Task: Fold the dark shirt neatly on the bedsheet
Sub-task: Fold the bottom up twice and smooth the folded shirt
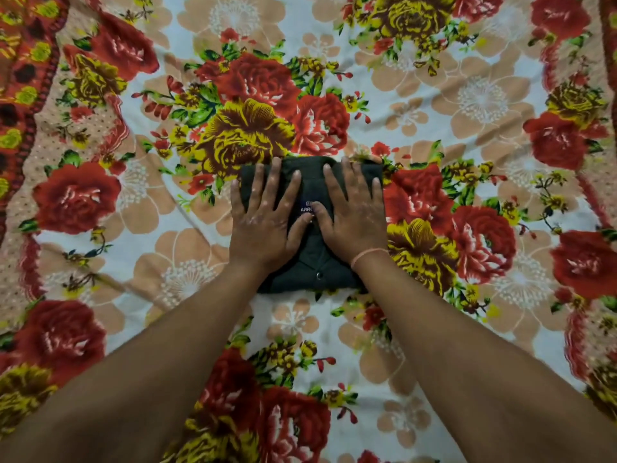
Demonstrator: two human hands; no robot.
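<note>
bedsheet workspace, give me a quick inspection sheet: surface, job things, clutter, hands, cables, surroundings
surface: floral bedsheet, spread out with light wrinkles
job's things: dark shirt, folded into a compact rectangle at the centre of the sheet; blue label and a snap showing
clutter: nothing seen
hands: left hand and right hand both lie flat, fingers spread, pressing on the shirt; a thin pink band on the right wrist
cables: nothing seen
surroundings: a red patterned border runs along the sheet's left edge; nothing beyond the bed in view
</note>
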